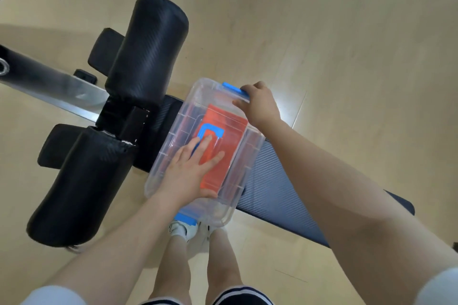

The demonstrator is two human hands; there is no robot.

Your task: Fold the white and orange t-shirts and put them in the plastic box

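Plastic box (173, 168), clear with its lid on, lies across the padded surface (277, 190) just ahead of my feet, long axis running from about 6 o'clock to 12 o'clock. A blue latch (184, 218) sits at its near end. My left grip (188, 171) lies flat on the lid, fingers straight and spread, pressing down beside the blue handle (210, 131) in the lid's middle. Under the lid the folded orange t-shirt (228, 136) shows inside the box; I cannot make out the white one. At the far end, toward 1 o'clock, my right grip (257, 104) curls its fingers around the other blue latch (233, 89). Black foam rollers (148, 49) stand at 10 o'clock beyond the box.
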